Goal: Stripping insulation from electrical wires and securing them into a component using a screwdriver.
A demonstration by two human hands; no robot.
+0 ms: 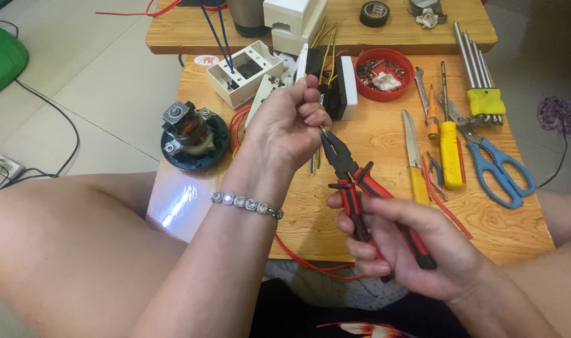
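Note:
My left hand [290, 122] is closed around a thin yellow-green wire [324, 132] that runs up to a black and white electrical box [331, 84] on the wooden table. A beaded bracelet [246, 204] sits on that wrist. My right hand [401, 241] grips the red and black handles of pliers [351, 175]. The dark jaws of the pliers point up and left and meet the wire just below my left fingers.
A white open junction box [245, 72] with blue wires lies at the back left. A small motor [190, 134] sits on the floor at left. A red bowl of screws [384, 74], yellow screwdrivers [449, 147], blue scissors [498, 166], hex keys [483, 94], tape roll [374, 12] and red wire [310, 260] surround the hands.

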